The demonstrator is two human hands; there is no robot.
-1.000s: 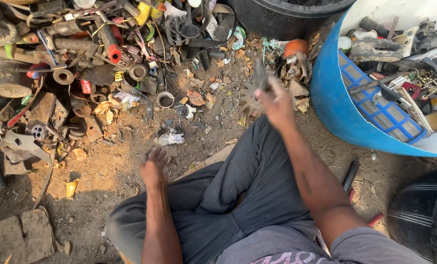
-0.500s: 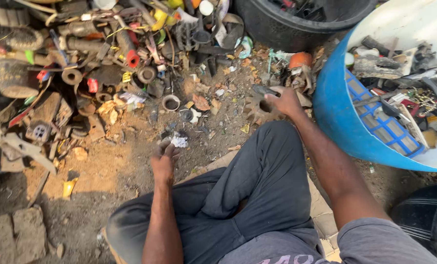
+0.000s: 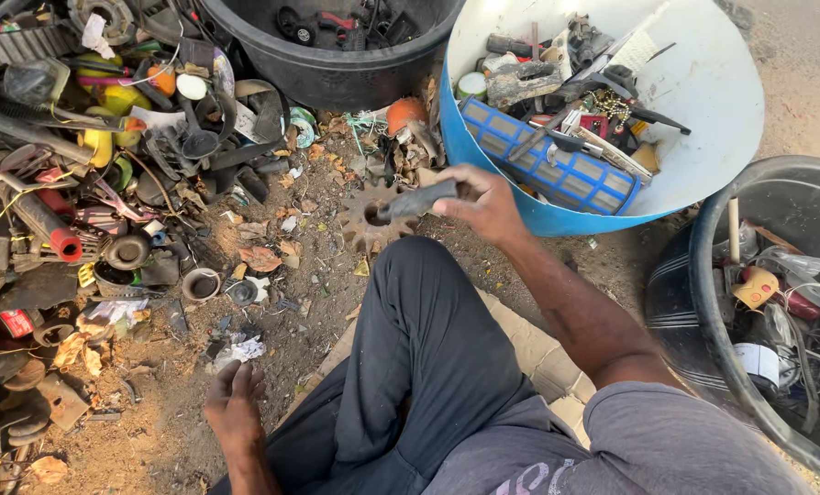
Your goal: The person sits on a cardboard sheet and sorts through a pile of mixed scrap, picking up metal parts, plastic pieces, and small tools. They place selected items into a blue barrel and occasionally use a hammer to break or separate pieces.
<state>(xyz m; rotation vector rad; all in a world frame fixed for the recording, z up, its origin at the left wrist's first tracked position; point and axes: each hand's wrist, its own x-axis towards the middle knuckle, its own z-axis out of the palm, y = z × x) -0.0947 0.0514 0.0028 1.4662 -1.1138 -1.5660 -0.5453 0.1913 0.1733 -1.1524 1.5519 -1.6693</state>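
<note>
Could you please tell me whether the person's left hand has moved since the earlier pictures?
Yes. The left hand has come down off the raised knee to the dirt ground, beside the crumpled white paper scrap.

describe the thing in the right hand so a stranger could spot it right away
Start at the big blue tub with the white inside, at upper right. Just left of its lower edge the right hand holds a short dark grey bar, with a rusty toothed gear behind it. The bar is the only loose part off the ground.
</note>
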